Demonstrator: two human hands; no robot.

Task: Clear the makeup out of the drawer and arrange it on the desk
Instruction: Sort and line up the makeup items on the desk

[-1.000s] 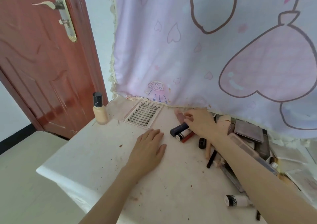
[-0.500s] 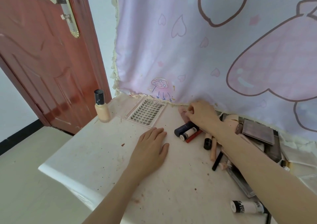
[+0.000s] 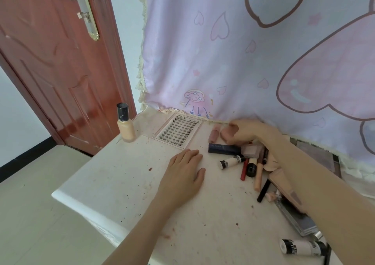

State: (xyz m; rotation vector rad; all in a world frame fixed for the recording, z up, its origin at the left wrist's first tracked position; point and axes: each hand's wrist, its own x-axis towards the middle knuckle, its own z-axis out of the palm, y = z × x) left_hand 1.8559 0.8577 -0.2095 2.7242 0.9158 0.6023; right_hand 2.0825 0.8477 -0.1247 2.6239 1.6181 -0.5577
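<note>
On the white desk point(image 3: 125, 183) my left hand point(image 3: 183, 173) rests flat, fingers straight. My right hand point(image 3: 250, 132) reaches to the desk's back edge under the curtain, its thumb and curled fingers around a pink makeup sponge point(image 3: 227, 133). A small pink tube point(image 3: 214, 134) lies just left of the sponge. In front of that hand lie a dark blue tube point(image 3: 222, 149), a white-and-black tube point(image 3: 231, 162), a red pencil point(image 3: 244, 169) and a peach stick point(image 3: 258, 174). A false-lash tray point(image 3: 179, 131) and an upright foundation bottle point(image 3: 124, 125) are at the back left.
A pink heart-print curtain point(image 3: 253, 62) hangs along the desk's back edge. Palettes point(image 3: 316, 158) and a clear case point(image 3: 294, 218) lie beside and under my right forearm, and a white tube point(image 3: 300, 247) sits near the front right. A red door point(image 3: 50, 72) stands to the left.
My right hand has lifted off the dark blue tube toward the curtain edge and closed on the pink sponge. The left hand has stayed flat on the desk.
</note>
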